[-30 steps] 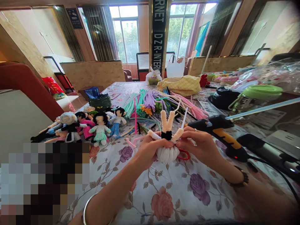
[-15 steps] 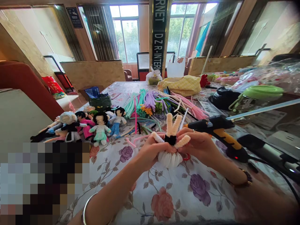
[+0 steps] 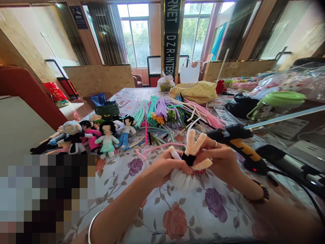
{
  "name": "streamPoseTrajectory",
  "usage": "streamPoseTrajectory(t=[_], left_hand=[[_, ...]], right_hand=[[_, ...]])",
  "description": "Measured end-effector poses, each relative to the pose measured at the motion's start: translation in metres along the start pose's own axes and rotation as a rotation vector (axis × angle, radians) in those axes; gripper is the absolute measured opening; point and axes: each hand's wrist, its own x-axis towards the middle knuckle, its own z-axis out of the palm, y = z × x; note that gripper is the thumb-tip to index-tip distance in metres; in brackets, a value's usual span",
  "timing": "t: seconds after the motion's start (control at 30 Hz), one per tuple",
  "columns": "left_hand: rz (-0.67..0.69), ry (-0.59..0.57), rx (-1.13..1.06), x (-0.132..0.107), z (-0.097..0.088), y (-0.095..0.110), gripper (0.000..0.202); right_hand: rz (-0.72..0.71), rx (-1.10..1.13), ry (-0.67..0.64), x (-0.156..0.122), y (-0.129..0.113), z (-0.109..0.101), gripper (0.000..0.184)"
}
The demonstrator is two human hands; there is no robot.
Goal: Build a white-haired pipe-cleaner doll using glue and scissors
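Note:
My left hand [image 3: 164, 168] is closed around a half-made pipe-cleaner doll [image 3: 188, 160], thumb pressed against its middle. Two cream limbs point up from a black band, and shorter ones stick out at either side. Below them hangs a gathered white ruffle [image 3: 185, 180], a little blurred. On the right side, my right hand [image 3: 218, 157] pinches the doll near the black band and a cream limb; its fingertips are partly hidden. A bit of red [image 3: 200, 171] shows under the side limb. Behind the cream limbs a thin white strip [image 3: 191, 128] rises.
Right of my hands, a glue gun [image 3: 236, 137] holds a long glue stick, beside a green-lidded jar [image 3: 283, 99]. Bundles of coloured pipe cleaners [image 3: 161, 110] lie ahead. Finished dolls [image 3: 108, 137] sit at left near a dark green coil [image 3: 107, 109]. Flowered cloth [image 3: 175, 220] covers the table.
The doll has shifted slightly right and down, its limbs leaning more to the right. My right hand has turned, with its fingers raised beside the cream limbs. My left hand still holds it.

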Motion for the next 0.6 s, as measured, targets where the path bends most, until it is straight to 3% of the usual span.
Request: streamPoseTrajectory(t=[0.13, 0.3, 0.47, 0.6], left_hand=[[0.04, 0.04, -0.009, -0.0012, 0.0022, 0.0028, 0.023], [0.197, 0.192, 0.054, -0.0031, 0.0038, 0.0066, 0.022], [0.327, 0.388, 0.235, -0.0028, 0.006, 0.0057, 0.015], [0.354, 0.374, 0.352, -0.003, 0.0084, 0.0047, 0.016]], right_hand=[[-0.015, -0.08, 0.041, -0.0001, -0.0005, -0.0006, 0.013], [0.087, -0.237, 0.145, 0.0016, 0.0043, -0.0032, 0.008], [0.393, -0.195, 0.15, 0.0023, 0.0075, -0.0038, 0.024], [0.617, 0.046, -0.001, 0.0032, 0.0028, -0.0028, 0.044]])
